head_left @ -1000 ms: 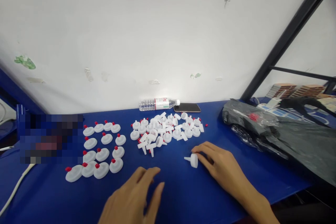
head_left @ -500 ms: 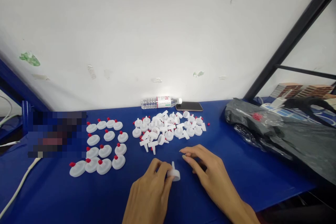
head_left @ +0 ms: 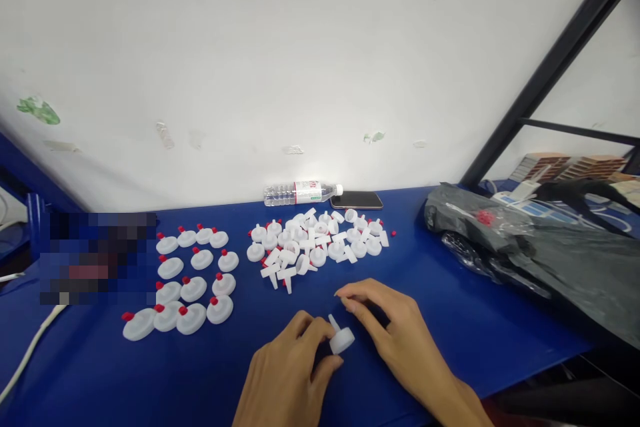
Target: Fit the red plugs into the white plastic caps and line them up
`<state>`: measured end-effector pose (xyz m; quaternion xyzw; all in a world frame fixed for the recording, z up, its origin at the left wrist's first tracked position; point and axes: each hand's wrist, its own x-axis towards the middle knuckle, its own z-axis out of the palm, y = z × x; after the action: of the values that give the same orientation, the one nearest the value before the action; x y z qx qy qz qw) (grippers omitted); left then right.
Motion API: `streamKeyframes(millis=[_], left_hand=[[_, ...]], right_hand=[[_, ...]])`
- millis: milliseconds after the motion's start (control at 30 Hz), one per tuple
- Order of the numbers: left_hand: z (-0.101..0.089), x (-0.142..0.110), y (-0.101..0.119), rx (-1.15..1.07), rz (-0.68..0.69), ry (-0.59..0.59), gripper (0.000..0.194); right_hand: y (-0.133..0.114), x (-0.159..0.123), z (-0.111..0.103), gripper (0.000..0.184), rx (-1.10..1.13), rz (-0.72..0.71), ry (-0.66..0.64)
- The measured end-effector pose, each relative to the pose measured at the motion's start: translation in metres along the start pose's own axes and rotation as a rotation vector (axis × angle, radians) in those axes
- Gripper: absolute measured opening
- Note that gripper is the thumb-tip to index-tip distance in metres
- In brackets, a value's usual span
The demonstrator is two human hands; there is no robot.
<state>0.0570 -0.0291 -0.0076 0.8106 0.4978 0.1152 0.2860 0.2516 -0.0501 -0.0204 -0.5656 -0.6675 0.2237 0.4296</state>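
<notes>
On the smooth blue tabletop [head_left: 420, 270], the left hand [head_left: 286, 365] grips a round white plastic cap [head_left: 343, 341] with tapered spout [head_left: 333, 323]; whether the right hand [head_left: 397, 327], nearly pinched beside it, holds anything is hidden.

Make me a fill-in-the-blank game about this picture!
1. The white plastic cap with a thin spout is in the person's ____ hand.
2. The round white plastic caps lined up in rows have ____ tips.
3. The clear plastic bottle is lying on its ____.

Missing words: left; red; side.
</notes>
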Motion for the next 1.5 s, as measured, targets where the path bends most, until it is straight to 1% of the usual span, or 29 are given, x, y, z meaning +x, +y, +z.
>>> streamKeyframes(millis=[100, 167, 200, 267, 333, 400, 467, 533, 633, 767, 867, 967, 1033, 1167, 1233, 1367, 1500], left_hand=[[0.004, 0.000, -0.004, 0.039, 0.038, 0.044, 0.019], [0.008, 0.001, -0.009, 0.119, 0.086, 0.112, 0.016], [0.010, 0.001, -0.012, 0.182, 0.118, 0.155, 0.018], [0.013, 0.002, -0.015, 0.327, 0.184, 0.239, 0.027], [0.015, 0.001, -0.017, 0.450, 0.220, 0.304, 0.038], [0.015, 0.001, -0.015, 0.515, 0.230, 0.337, 0.046], [0.013, -0.001, -0.014, 0.546, 0.241, 0.352, 0.050], [0.011, -0.001, -0.013, 0.551, 0.271, 0.338, 0.052], [0.009, -0.002, -0.015, 0.523, 0.295, 0.262, 0.057], [0.007, -0.002, -0.018, 0.477, 0.239, 0.194, 0.059], [0.006, -0.003, -0.015, 0.346, 0.171, 0.182, 0.053], [0.007, -0.004, -0.006, 0.163, 0.130, 0.186, 0.041], [0.009, -0.003, -0.001, 0.096, 0.110, 0.159, 0.032], [0.014, 0.002, 0.000, 0.102, 0.056, 0.111, 0.026], [0.017, 0.004, -0.002, 0.088, 0.050, 0.104, 0.026], [0.018, 0.006, -0.004, 0.038, 0.041, 0.112, 0.023], [0.020, 0.006, -0.006, 0.040, 0.044, 0.127, 0.022]], right_hand=[[-0.003, 0.000, 0.001, 0.018, 0.009, -0.013, -0.025], [-0.005, 0.000, 0.001, 0.018, 0.002, -0.026, -0.029], [-0.006, 0.000, 0.000, 0.018, -0.002, -0.033, -0.024], [-0.007, 0.001, 0.000, 0.019, -0.006, -0.037, -0.009], [-0.007, 0.002, 0.000, 0.019, 0.000, -0.038, 0.008], [-0.008, 0.002, 0.000, 0.018, 0.007, -0.041, 0.019], [-0.008, 0.002, 0.000, 0.017, 0.016, -0.050, 0.028], [-0.008, 0.002, 0.000, 0.017, 0.020, -0.060, 0.028], [-0.009, 0.000, -0.001, 0.017, 0.018, -0.075, 0.036], [-0.010, -0.002, -0.002, 0.016, 0.003, -0.104, 0.044], [-0.010, -0.002, -0.001, 0.016, 0.006, -0.150, 0.068], [-0.010, -0.003, -0.001, 0.016, 0.031, -0.208, 0.082], [-0.010, -0.003, -0.001, 0.017, 0.058, -0.232, 0.060], [-0.010, -0.003, -0.001, 0.019, 0.101, -0.212, -0.048], [-0.010, -0.003, 0.000, 0.019, 0.116, -0.191, -0.076], [-0.008, -0.003, 0.001, 0.016, 0.148, -0.150, -0.064], [-0.007, -0.002, 0.000, 0.022, 0.154, -0.130, -0.079]])
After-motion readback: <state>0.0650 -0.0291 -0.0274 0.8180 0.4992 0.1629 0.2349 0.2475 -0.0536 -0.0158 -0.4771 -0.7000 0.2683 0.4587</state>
